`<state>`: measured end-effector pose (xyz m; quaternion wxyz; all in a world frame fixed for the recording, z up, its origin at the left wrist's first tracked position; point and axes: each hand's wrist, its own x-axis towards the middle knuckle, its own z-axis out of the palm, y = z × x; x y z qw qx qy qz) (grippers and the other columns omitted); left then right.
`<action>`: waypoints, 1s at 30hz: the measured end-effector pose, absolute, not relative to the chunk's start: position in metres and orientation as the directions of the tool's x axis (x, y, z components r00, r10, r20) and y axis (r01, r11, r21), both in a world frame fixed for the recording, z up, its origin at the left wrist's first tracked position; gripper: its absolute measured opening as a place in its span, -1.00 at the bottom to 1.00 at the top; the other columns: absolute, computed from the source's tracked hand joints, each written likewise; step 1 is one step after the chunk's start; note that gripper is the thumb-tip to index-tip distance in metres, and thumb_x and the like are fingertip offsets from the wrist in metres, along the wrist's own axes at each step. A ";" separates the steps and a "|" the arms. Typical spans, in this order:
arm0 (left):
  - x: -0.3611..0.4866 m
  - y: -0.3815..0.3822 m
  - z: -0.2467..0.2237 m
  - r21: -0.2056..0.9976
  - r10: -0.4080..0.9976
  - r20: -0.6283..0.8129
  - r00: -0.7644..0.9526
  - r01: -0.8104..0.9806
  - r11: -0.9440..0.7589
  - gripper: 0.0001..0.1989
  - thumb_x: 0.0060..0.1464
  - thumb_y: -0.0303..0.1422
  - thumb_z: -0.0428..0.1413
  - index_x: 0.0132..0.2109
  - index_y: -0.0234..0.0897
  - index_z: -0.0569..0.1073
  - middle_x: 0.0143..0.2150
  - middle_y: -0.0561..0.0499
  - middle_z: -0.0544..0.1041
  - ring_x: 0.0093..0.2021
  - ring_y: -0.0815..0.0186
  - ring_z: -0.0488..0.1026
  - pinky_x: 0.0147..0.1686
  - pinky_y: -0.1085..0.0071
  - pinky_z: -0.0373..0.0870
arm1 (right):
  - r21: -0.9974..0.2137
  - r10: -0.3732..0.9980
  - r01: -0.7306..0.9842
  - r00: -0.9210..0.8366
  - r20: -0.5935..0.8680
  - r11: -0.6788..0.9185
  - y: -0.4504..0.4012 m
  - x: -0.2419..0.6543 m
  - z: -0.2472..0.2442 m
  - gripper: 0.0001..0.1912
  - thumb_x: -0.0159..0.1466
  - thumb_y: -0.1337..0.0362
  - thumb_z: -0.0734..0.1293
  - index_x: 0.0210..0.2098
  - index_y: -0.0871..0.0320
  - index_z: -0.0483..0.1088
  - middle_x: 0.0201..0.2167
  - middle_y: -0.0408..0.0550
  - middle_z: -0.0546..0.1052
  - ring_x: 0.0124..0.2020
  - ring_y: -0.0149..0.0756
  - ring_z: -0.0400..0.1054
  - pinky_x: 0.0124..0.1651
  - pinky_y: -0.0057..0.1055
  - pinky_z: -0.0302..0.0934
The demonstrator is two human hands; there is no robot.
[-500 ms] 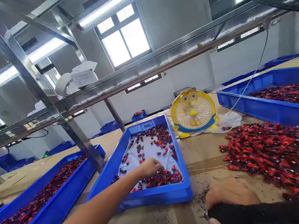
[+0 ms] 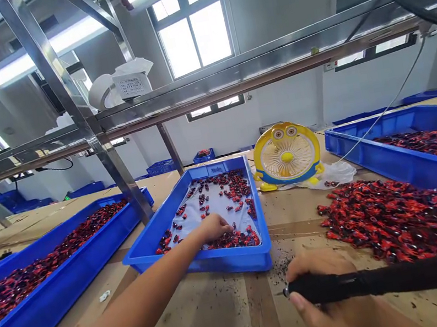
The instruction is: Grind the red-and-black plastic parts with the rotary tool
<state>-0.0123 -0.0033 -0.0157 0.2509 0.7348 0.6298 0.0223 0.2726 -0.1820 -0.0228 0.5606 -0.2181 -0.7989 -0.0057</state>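
Note:
My left hand (image 2: 213, 227) reaches into the blue tray (image 2: 230, 262) in the middle, its fingers bent down at the small red and black parts (image 2: 239, 238) near the tray's front edge. The fingertips are closed together, and what they hold, if anything, is too small to name. In my right hand (image 2: 326, 285) is a black pen-like tool (image 2: 335, 284), gripped between thumb and fingers, its thin metal tip pointing left over the cardboard table top (image 2: 211, 321). Dark crumbs lie just beyond that tip.
Right of the tray lies a large heap of red and black parts (image 2: 395, 217). A yellow fan (image 2: 287, 157) stands behind. Filled blue trays flank both sides, left (image 2: 72, 266) and right (image 2: 401, 155). A metal post (image 2: 112, 164) rises behind the left tray.
The view has shifted, so the middle tray sits slightly higher and the left tray shows more. My left hand remains low in the tray; my right hand still grips the tool.

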 end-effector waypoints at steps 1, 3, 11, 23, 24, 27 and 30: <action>-0.011 -0.002 -0.016 0.388 0.936 -0.282 0.211 0.917 -0.089 -0.64 0.42 -0.21 0.27 0.23 -0.30 0.55 0.23 -0.12 0.59 0.12 0.00 0.62 0.08 0.02 0.65 | -0.234 0.339 0.351 -0.276 0.899 0.907 -0.181 0.273 -0.023 -0.60 0.53 -0.04 0.31 -0.28 0.14 0.39 -0.50 -0.27 0.43 -0.53 -0.43 0.35 -0.43 -0.44 0.29; -0.007 0.001 -0.016 0.367 0.935 -0.276 0.221 0.924 -0.109 -0.64 0.42 -0.23 0.26 0.24 -0.29 0.54 0.23 -0.14 0.59 0.11 0.03 0.62 0.08 0.02 0.65 | -0.230 0.335 0.352 -0.274 0.902 0.907 -0.180 0.274 -0.025 -0.59 0.52 -0.06 0.32 -0.28 0.15 0.40 -0.50 -0.27 0.43 -0.54 -0.45 0.33 -0.44 -0.45 0.28; 0.005 0.012 -0.012 0.312 0.921 -0.251 0.299 0.925 -0.215 -0.64 0.43 -0.24 0.26 0.26 -0.27 0.53 0.25 -0.16 0.58 0.12 0.05 0.62 0.09 0.02 0.64 | -0.217 0.326 0.387 -0.244 0.913 0.896 -0.183 0.272 -0.020 -0.74 0.46 0.12 0.29 -0.32 0.10 0.37 -0.54 -0.28 0.43 -0.57 -0.42 0.35 -0.45 -0.43 0.22; -0.016 -0.024 0.022 0.682 0.949 -0.124 0.291 0.719 -0.131 -0.69 0.43 -0.24 0.26 0.19 -0.31 0.55 0.12 -0.13 0.63 -0.01 0.13 0.65 -0.01 0.10 0.67 | -0.280 0.386 0.400 -0.215 0.897 0.873 -0.179 0.272 -0.020 -0.95 0.20 0.26 0.25 -0.34 0.02 0.35 -0.58 -0.30 0.47 -0.60 -0.43 0.39 -0.49 -0.41 0.16; -0.018 -0.035 0.027 0.734 0.948 -0.111 0.298 0.667 -0.124 -0.70 0.42 -0.23 0.27 0.14 -0.32 0.56 0.05 -0.11 0.65 -0.07 0.17 0.66 -0.05 0.14 0.67 | -0.289 0.393 0.399 -0.211 0.895 0.870 -0.178 0.273 -0.020 -0.95 0.20 0.26 0.25 -0.34 0.02 0.35 -0.57 -0.31 0.47 -0.60 -0.44 0.39 -0.49 -0.41 0.15; -0.019 -0.083 0.041 0.878 0.951 -0.042 0.305 0.466 -0.111 -0.54 0.25 -0.12 0.40 0.16 -0.25 0.56 -0.16 -0.04 0.70 -0.19 0.21 0.66 -0.10 0.25 0.61 | -0.315 0.419 0.397 -0.207 0.884 0.862 -0.176 0.276 -0.021 -0.95 0.20 0.26 0.27 -0.31 0.02 0.35 -0.55 -0.31 0.48 -0.60 -0.44 0.39 -0.49 -0.40 0.16; -0.014 -0.135 0.039 0.957 0.963 0.020 0.270 0.275 -0.097 -0.36 0.18 0.04 0.40 0.28 -0.14 0.54 -0.11 -0.07 0.73 -0.20 0.21 0.64 -0.14 0.30 0.56 | -0.344 0.443 0.399 -0.191 0.876 0.850 -0.180 0.275 -0.022 -0.93 0.22 0.26 0.29 -0.28 0.00 0.37 -0.54 -0.30 0.49 -0.59 -0.39 0.40 -0.47 -0.34 0.18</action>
